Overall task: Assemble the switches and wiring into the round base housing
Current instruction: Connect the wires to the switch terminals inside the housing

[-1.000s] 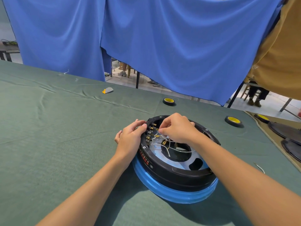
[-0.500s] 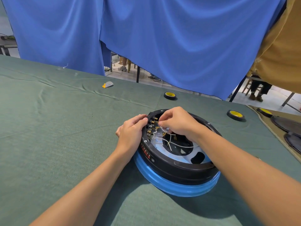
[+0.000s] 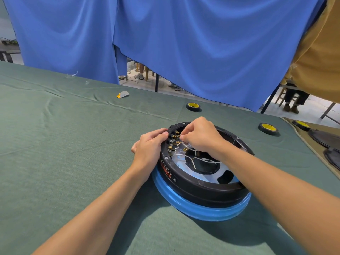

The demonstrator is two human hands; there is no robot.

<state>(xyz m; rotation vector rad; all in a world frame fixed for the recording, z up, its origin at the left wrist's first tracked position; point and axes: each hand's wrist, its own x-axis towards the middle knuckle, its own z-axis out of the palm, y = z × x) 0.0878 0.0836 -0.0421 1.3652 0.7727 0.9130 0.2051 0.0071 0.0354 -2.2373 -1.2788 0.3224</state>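
On green-cloth table [image 3: 55,153], centre-rt: round base housing [image 3: 206,188], black, open side up, seated on blue ring [image 3: 202,210]. Gripped at far-left rim by left hand [image 3: 149,148], fingers curled over edge. Reached into from above by right hand [image 3: 200,137], fingertips pinching what is prob. a brass end of the white wires [image 3: 193,161], tip hidden, right beside switch terminals [image 3: 172,142] lining inner wall.

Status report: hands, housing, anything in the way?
Left hand grips round base housing rim. Right hand pinches wire connector at switch terminals. Loose white wires across centre opening; nothing else blocking.
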